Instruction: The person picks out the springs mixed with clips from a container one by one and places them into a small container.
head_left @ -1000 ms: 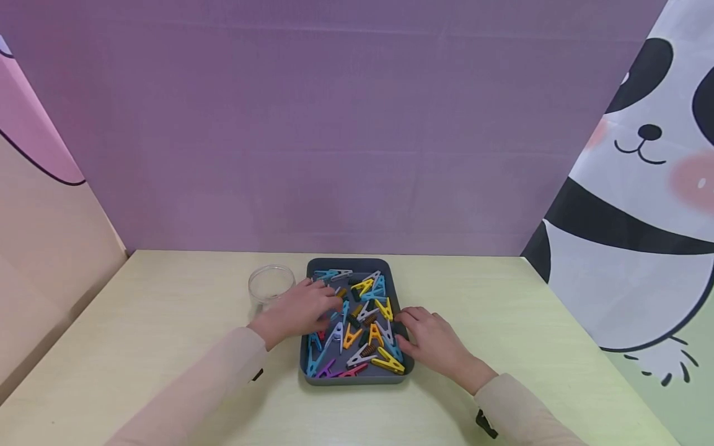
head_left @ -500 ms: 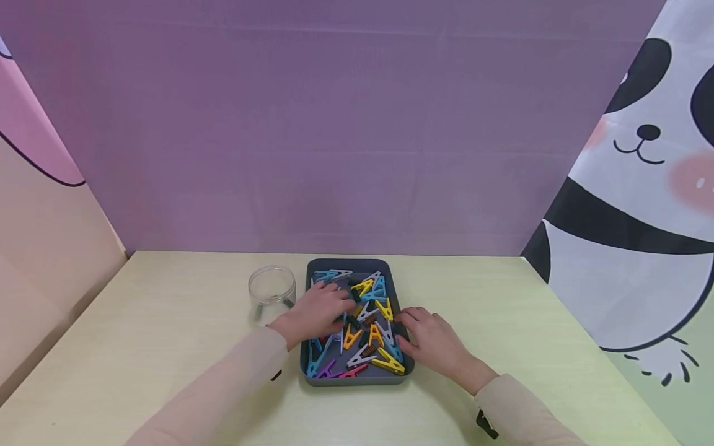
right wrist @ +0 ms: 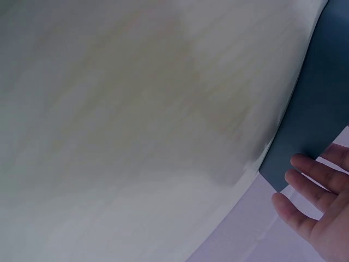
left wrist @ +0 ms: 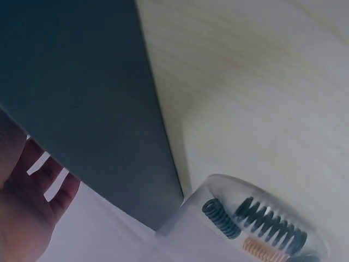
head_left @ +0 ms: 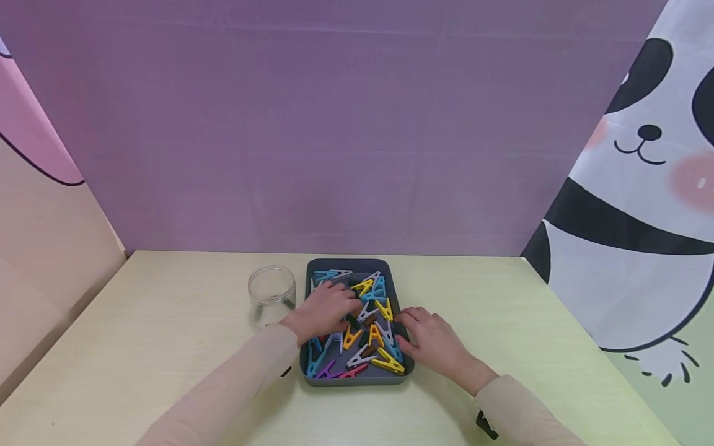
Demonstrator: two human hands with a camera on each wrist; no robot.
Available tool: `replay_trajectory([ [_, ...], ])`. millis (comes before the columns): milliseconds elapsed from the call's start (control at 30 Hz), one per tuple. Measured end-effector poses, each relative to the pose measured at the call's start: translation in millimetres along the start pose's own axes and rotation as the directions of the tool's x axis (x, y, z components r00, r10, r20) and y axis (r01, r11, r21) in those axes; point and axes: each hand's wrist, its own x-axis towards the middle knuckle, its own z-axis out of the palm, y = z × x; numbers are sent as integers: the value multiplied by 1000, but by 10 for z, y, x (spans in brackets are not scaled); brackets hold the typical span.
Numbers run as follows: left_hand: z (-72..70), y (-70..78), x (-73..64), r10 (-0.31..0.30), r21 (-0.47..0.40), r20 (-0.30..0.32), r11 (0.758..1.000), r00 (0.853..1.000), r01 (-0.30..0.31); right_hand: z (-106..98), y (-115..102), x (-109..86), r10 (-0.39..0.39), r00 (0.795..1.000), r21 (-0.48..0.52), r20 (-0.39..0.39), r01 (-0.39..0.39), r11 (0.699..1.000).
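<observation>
A dark grey tray (head_left: 357,381) holds several plastic clothespins, such as a yellow clothespin (head_left: 388,362), an orange clothespin (head_left: 375,335) and a purple clothespin (head_left: 325,370). Coil springs lie among them, including a brown spring (head_left: 369,350) and a dark spring (head_left: 352,321). My left hand (head_left: 323,310) reaches over the tray's left side, palm down, fingers spread and hiding the contents beneath. In the left wrist view its fingers (left wrist: 66,191) stand apart behind the tray wall. My right hand (head_left: 432,341) rests at the right rim, its fingertips (right wrist: 299,160) against the outer wall.
Just left of the tray stands a clear round jar (head_left: 271,285), close beside my left forearm. In it lie dark green springs (left wrist: 271,222) and a copper-coloured spring (left wrist: 264,250). A purple cloth (head_left: 334,124) hangs behind the pale wooden table (head_left: 502,310).
My left hand has moved right from beside the jar, farther over the tray, and more of the jar now shows. The right hand stays at the rim.
</observation>
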Motion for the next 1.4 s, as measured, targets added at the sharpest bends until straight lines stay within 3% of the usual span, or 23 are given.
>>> replay_trajectory([
  [400, 43, 5, 50, -7, -45, 25, 999, 1000, 8, -18, -5, -4, 4, 1000, 3, 1, -4, 1000],
  [767, 40, 45, 68, -22, -34, 62, 999, 998, 24, -11, -4, -6, 13, 1000, 11, 14, -13, 1000],
  [1400, 98, 41, 40, 3, 18, 37, 1000, 999, -4, -8, -9, -5, 13, 1000, 4, 21, -13, 1000],
])
